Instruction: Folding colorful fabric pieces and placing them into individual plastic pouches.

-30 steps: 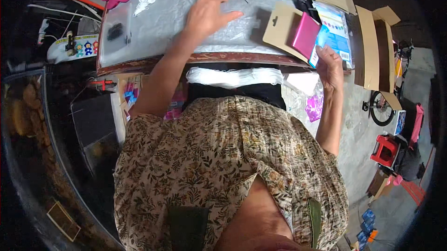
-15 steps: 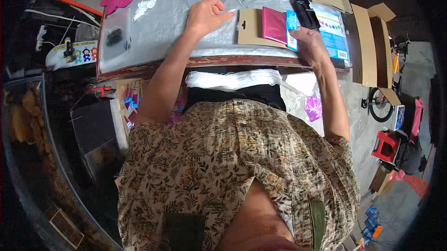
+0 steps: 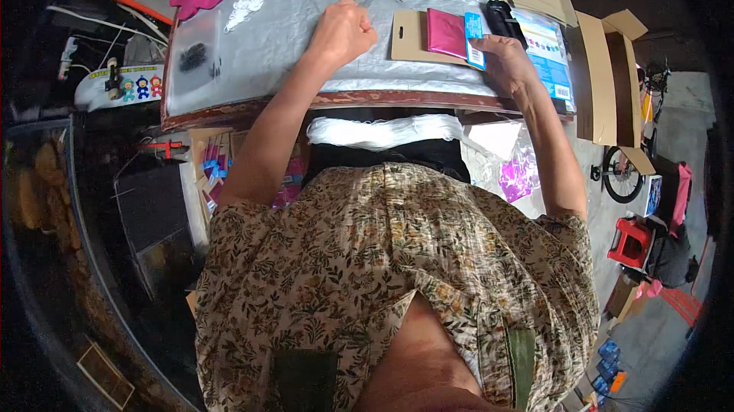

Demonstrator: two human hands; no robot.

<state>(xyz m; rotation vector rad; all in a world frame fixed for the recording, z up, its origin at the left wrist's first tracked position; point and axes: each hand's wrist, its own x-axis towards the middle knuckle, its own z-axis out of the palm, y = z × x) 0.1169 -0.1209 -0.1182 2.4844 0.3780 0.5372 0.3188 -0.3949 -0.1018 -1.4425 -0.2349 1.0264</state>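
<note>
Left hand (image 3: 342, 29) curled in a loose fist, right hand (image 3: 506, 62) flat, both arms extended forward

One head cam only, worn up top & looking steeply down/fwd w/ fisheye bend: own floral shirt (image 3: 382, 274) fills the near lower half, desk (image 3: 321, 52) sits farther off along the top edge, floor at the right rim, no 2nd view to overlap.
</note>
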